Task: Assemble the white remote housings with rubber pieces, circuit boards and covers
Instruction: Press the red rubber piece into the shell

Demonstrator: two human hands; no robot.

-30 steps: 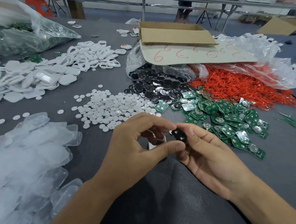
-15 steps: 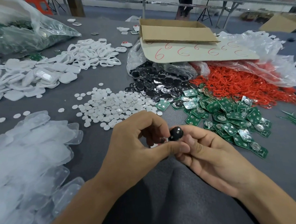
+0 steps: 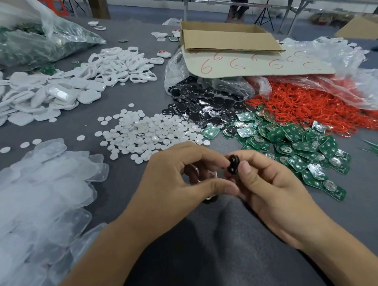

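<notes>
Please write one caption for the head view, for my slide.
Right hand pinches a small black piece beside the curled left hand, near green circuit boards.

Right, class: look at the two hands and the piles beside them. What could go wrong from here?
1. The right hand pinches the black piece by fingertips alone, near the table edge; it might slip and drop.
2. The left hand hides most of the housing, so seating could go askew.
3. The boards and black pile overlap; parts may get mixed.
</notes>
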